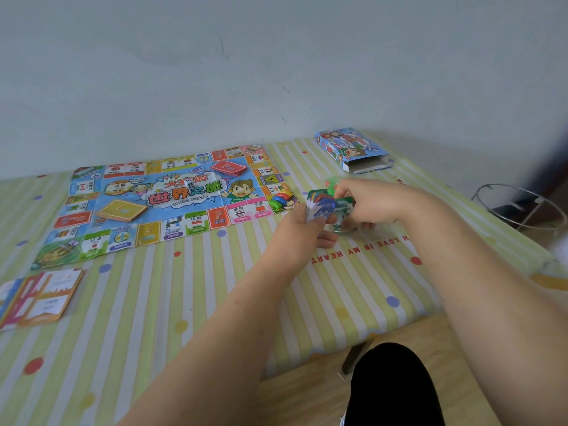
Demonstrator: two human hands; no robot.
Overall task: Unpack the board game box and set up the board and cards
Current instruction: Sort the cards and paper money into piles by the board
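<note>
Right of the board [184, 207], left hand [299, 232] and right hand [372, 201] gripping cards [319, 208], box [350, 149] beyond.

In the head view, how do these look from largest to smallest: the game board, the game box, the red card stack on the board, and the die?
1. game board
2. game box
3. red card stack
4. die
The box and the stack lie about equally far away, so ranking them seems fair.
</note>
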